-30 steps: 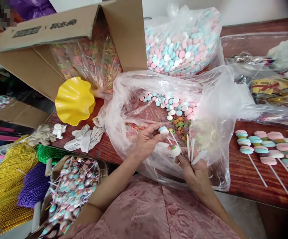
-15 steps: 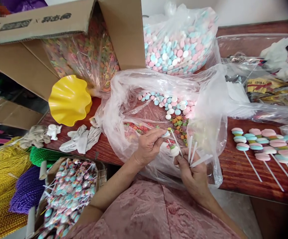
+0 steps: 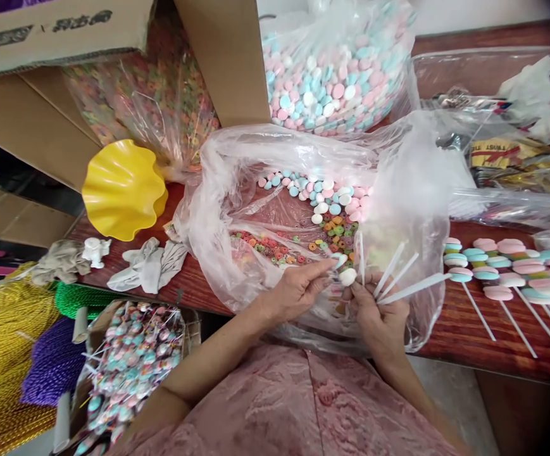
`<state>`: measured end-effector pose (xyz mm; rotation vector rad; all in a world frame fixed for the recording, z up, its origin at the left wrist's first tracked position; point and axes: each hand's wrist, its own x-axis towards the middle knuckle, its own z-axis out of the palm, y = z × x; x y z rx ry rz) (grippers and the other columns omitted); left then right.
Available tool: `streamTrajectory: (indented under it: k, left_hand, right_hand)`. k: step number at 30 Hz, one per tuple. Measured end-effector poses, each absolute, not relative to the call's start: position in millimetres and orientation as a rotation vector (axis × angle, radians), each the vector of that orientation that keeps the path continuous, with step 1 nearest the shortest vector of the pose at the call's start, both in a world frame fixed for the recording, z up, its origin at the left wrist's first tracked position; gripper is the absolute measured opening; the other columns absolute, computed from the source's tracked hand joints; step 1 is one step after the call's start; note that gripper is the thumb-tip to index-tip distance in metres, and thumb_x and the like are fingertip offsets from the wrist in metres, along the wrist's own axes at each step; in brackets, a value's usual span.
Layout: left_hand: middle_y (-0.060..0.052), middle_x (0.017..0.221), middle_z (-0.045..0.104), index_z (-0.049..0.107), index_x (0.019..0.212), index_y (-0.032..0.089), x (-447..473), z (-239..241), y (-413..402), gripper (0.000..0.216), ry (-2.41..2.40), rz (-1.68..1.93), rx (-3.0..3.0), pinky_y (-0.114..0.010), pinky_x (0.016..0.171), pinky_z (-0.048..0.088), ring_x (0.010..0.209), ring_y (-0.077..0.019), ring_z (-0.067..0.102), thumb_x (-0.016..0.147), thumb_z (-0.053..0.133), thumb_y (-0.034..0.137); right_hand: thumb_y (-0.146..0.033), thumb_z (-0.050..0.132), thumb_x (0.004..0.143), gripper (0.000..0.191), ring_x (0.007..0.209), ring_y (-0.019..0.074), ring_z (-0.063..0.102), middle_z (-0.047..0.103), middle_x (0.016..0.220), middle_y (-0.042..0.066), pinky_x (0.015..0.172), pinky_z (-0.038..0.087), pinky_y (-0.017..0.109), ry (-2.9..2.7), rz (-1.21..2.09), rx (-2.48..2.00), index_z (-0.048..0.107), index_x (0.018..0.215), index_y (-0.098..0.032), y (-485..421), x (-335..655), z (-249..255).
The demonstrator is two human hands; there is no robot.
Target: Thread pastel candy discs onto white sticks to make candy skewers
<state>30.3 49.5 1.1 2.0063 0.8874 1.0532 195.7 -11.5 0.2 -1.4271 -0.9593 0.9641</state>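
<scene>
My left hand [image 3: 296,292] reaches in from the left, its index finger stretched to a blue and white candy [image 3: 340,259]. The thumb sits lower, and its exact hold is partly hidden. Just below is a white round candy [image 3: 347,277], close to the fingertips of my right hand [image 3: 378,311]. That right hand is closed on several white lollipop sticks [image 3: 391,269], which fan out upward and rightward. Under both hands lies a clear plastic sheet [image 3: 237,152] holding pastel round candies [image 3: 319,190] and small coloured ring candies [image 3: 336,231].
Finished candy skewers [image 3: 486,272] lie on the red-brown table [image 3: 464,351] at right. Behind stand a large bag of pastel candies [image 3: 331,88] and a cardboard box [image 3: 237,63]. A yellow wavy bowl [image 3: 123,190] is at left, above a box of wrapped lollipops [image 3: 137,361].
Both hands have shifted slightly right. The left hand has brought the blue and white candy beside the white one, and the sticks in my right hand have spread and tilted further right.
</scene>
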Motion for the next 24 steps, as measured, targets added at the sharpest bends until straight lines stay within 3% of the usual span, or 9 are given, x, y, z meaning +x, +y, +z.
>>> streamTrajectory:
  k: [2, 4, 7, 10, 16, 24]
  left_hand:
    - [-0.003, 0.083, 0.074, 0.057, 0.14, 0.016, 26.1, 7.0, 66.3, 0.042, 1.002, 0.979, 1.992, -0.023, 0.068, 0.055, 0.069, -0.0122, 0.067, 0.1, 0.049, 0.025]
    - [-0.002, 0.08, 0.07, 0.061, 0.135, 0.016, 24.5, 14.1, 90.1, 0.04, 1.197, 0.908, 2.058, -0.025, 0.07, 0.053, 0.069, -0.0128, 0.064, 0.097, 0.048, 0.019]
    - [-0.007, 0.084, 0.068, 0.076, 0.097, 0.017, 29.5, 17.4, 121.6, 0.022, 1.343, 0.532, 2.311, -0.033, 0.08, 0.053, 0.081, -0.0202, 0.064, 0.085, 0.059, 0.011]
    - [-0.011, 0.084, 0.066, 0.074, 0.074, 0.016, 35.7, 10.2, 130.6, 0.016, 1.348, 0.303, 2.428, -0.036, 0.079, 0.052, 0.084, -0.0242, 0.064, 0.08, 0.062, 0.008]
    - [-0.004, 0.076, 0.066, 0.073, 0.077, 0.016, 34.9, 5.7, 129.1, 0.014, 1.323, 0.7, 2.144, -0.029, 0.071, 0.047, 0.072, -0.0159, 0.06, 0.086, 0.064, 0.02]
    - [-0.011, 0.084, 0.069, 0.072, 0.074, 0.014, 58.6, 7.1, 138.1, 0.021, 1.278, 0.384, 2.467, -0.037, 0.083, 0.049, 0.083, -0.0224, 0.061, 0.087, 0.056, 0.016]
  right_hand:
    - [-0.039, 0.069, 0.087, 0.022, 0.047, 0.0115, 0.046, 0.059, 0.062, -0.004, 0.043, 0.032, 0.025, -0.892, 0.995, -1.436, 0.057, 0.092, -0.022, -7.4, 202.5, -3.6]
    - [-0.04, 0.071, 0.085, 0.023, 0.044, 0.0102, 0.041, 0.06, 0.061, -0.004, 0.041, 0.028, 0.025, -0.802, 1.029, -1.407, 0.057, 0.09, -0.022, -4.2, 207.4, -7.3]
    - [-0.04, 0.073, 0.084, 0.025, 0.042, 0.0087, 0.038, 0.061, 0.062, -0.004, 0.039, 0.025, 0.025, -0.685, 1.073, -1.347, 0.055, 0.089, -0.023, -1.7, 211.5, -11.0]
    - [-0.04, 0.073, 0.084, 0.026, 0.041, 0.0086, 0.038, 0.061, 0.063, -0.004, 0.04, 0.025, 0.025, -0.659, 1.093, -1.331, 0.054, 0.092, -0.024, -2.0, 213.7, -11.9]
    - [-0.046, 0.072, 0.082, 0.03, 0.042, 0.0096, 0.041, 0.059, 0.06, -0.004, 0.04, 0.024, 0.024, -0.675, 1.145, -1.317, 0.054, 0.091, -0.024, -4.0, 214.0, -11.2]
    - [-0.044, 0.071, 0.084, 0.029, 0.041, 0.0095, 0.038, 0.058, 0.059, -0.005, 0.04, 0.024, 0.025, -0.717, 1.136, -1.335, 0.052, 0.095, -0.024, -3.7, 213.1, -8.5]
